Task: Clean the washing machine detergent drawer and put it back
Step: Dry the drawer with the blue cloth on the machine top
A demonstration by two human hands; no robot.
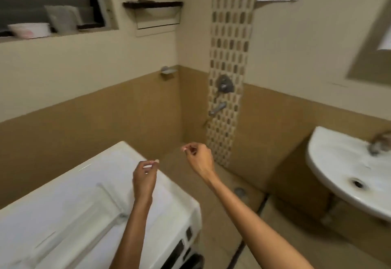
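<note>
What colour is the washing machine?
The washing machine is white. The head view shows it best.

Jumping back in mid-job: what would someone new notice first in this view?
Both bare hands are raised mid-frame, left hand and right hand, fingers loosely curled, nothing visible in them. The white washing machine fills the lower left under the left hand; a white sink sits at the right edge, a steel tap on the far wall's mosaic strip.
</note>
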